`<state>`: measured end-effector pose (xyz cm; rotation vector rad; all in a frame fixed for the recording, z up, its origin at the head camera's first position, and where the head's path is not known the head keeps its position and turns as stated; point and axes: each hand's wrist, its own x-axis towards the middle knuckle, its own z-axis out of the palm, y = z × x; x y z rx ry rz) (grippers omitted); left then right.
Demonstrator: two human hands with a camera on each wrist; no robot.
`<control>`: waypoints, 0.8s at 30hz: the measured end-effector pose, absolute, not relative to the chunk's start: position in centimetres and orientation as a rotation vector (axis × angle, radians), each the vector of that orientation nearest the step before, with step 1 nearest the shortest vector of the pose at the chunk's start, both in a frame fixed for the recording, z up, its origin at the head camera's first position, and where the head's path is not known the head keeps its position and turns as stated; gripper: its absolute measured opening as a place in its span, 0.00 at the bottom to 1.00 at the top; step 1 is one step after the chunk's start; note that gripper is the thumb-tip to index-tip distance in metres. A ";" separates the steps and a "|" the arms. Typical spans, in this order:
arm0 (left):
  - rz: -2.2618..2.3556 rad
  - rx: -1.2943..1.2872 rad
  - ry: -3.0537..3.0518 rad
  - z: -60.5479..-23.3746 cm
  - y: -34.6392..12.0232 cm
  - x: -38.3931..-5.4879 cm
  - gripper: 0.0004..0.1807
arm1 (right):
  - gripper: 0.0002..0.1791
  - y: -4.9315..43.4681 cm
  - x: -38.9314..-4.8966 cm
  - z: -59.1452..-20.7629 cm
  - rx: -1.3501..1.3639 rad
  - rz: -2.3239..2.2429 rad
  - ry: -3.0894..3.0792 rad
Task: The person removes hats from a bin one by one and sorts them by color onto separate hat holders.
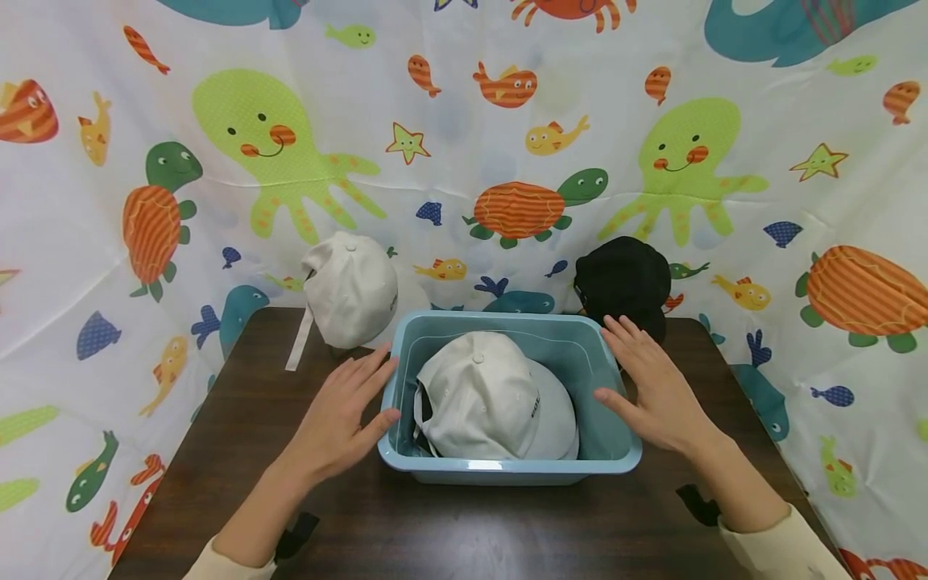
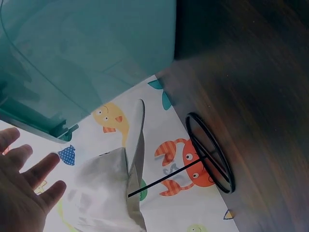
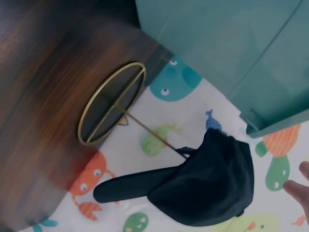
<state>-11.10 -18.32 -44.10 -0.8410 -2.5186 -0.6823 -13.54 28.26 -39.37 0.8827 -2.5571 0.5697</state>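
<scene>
A light blue plastic basin [image 1: 507, 466] stands on the table with a white baseball cap [image 1: 474, 395] inside, its brim towards the right. My left hand [image 1: 344, 423] is at the basin's left rim, fingers extended and thumb apart; whether it touches the rim I cannot tell. On the opposite side my right hand [image 1: 656, 395] is spread beside the right rim, holding nothing. Behind the left hand, another white cap [image 1: 355, 290] sits on a black wire stand [image 2: 164, 177]. A black cap [image 1: 623, 282] rests on a gold wire stand [image 3: 149, 130] behind the right hand.
The dark wooden table [image 1: 464, 532] carries everything. A white curtain [image 1: 449, 105] printed with sea animals hangs close behind the caps and along both sides.
</scene>
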 end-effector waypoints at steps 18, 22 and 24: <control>-0.750 -0.883 -2.564 -44.6 -18.1 -11.3 0.35 | 0.45 25.4 -14.6 -39.4 0.979 0.588 -2.602; -0.775 -0.869 -2.578 -44.5 -18.2 -11.2 0.35 | 0.46 24.9 -14.9 -39.4 1.003 0.576 -2.593; -0.793 -0.856 -2.589 -44.4 -18.2 -11.2 0.36 | 0.47 24.6 -15.0 -39.3 1.013 0.574 -2.588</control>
